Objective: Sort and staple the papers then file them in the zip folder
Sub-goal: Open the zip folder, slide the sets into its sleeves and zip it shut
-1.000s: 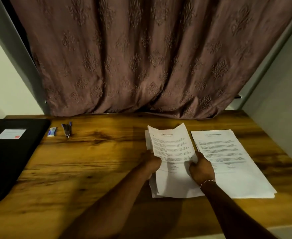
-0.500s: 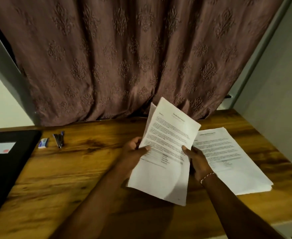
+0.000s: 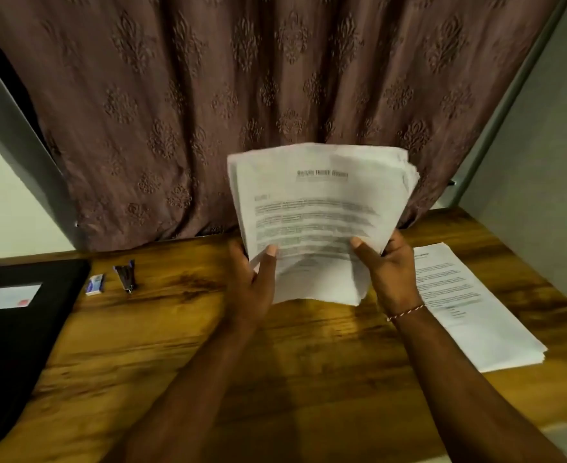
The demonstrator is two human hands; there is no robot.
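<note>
A stack of printed white papers (image 3: 319, 212) is held upright above the wooden table, its lower edge off the surface. My left hand (image 3: 253, 285) grips its lower left side with the thumb on the front page. My right hand (image 3: 387, 272) grips the lower right side the same way. A second pile of printed papers (image 3: 469, 312) lies flat on the table to the right. The black zip folder (image 3: 14, 329) with a white label lies at the far left. A small stapler (image 3: 125, 275) and a box of staples (image 3: 95, 284) sit beside the folder.
A brown patterned curtain (image 3: 242, 95) hangs right behind the wooden table (image 3: 208, 345). Walls close in at the left and right. The table's front edge runs along the bottom right.
Both hands lifted the stack off the table and raised it upright in front of the curtain, squaring the sheets together. The right pile stayed put.
</note>
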